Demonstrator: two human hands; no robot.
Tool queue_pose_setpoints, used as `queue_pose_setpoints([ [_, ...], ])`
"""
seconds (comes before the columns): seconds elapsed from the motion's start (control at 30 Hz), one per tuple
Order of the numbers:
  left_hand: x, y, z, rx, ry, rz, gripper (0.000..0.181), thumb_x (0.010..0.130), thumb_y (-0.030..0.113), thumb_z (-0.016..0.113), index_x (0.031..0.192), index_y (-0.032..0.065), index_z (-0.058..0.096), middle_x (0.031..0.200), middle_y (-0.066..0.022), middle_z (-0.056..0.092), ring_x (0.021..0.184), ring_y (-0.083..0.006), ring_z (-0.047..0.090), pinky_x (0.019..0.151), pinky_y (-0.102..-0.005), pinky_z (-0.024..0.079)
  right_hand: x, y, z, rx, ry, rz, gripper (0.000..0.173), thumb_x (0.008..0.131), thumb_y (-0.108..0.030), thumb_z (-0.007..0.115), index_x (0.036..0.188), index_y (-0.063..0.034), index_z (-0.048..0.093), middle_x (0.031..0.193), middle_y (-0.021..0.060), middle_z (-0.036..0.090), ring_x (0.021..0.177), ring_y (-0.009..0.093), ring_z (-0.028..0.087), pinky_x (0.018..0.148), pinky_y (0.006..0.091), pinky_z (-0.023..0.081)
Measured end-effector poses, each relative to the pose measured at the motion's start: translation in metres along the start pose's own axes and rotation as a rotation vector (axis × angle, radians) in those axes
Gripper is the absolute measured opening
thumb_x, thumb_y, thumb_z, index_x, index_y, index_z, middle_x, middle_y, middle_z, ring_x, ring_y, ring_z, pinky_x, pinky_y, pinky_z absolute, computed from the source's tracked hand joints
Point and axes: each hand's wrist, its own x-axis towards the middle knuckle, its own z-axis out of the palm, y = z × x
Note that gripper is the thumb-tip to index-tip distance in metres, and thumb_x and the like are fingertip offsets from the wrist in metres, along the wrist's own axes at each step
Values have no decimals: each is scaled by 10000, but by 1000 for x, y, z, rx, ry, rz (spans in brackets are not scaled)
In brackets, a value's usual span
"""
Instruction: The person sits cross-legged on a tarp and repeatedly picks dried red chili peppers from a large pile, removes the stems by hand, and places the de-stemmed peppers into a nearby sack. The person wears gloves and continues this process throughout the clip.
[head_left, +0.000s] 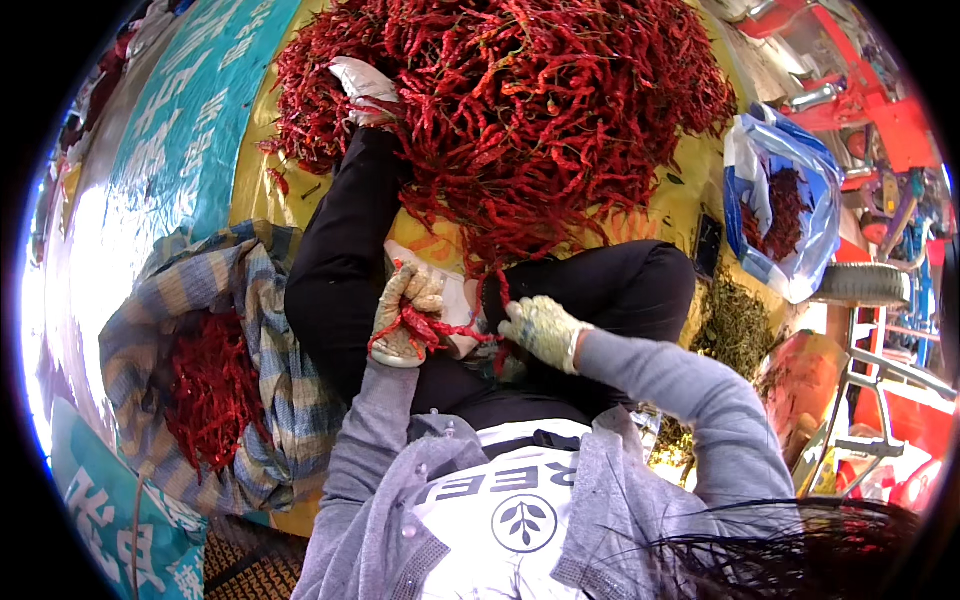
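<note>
My left hand (409, 315), in a pale, stained glove, is closed around several wrinkled red chilli peppers (424, 326) that stick out on both sides of the fist. One long chilli reaches across from it towards my right hand (544, 334). That hand wears a pale knitted glove, its fingers curled, with chillies at the fingertips; the exact pinch is partly hidden. Both hands are above my lap, between my legs in black trousers (341, 262). Ahead of them lies a large heap of red chillies (540, 112), its near edge trailing down towards my hands.
A striped cloth sack (292, 390) with chillies inside stands at left. A blue-and-white plastic bag (817, 247) with darker chillies stands at right. Beside my right knee lie a dark flat object (706, 246) and dried plant scraps (731, 322). Red machinery with a tyre (862, 283) is at far right.
</note>
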Motion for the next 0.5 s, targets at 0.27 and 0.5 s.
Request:
queue_pose_setpoints([
  [0.27,-2,0,12,-52,-149,111,182,973,155,482,966,-7,564,651,4,381,555,-94,364,528,-231,403,-38,27,-35,738,484,342,171,780,-125,679,937,-85,623,859,96,556,814,259,588,710,354,487],
  [0.5,6,-21,38,-60,-311,56,110,945,140,540,959,35,567,673,9,404,617,-91,392,653,-241,416,-38,-17,-96,1870,648,415,86,890,-82,604,963,-67,562,872,12,622,761,87,569,698,236,466],
])
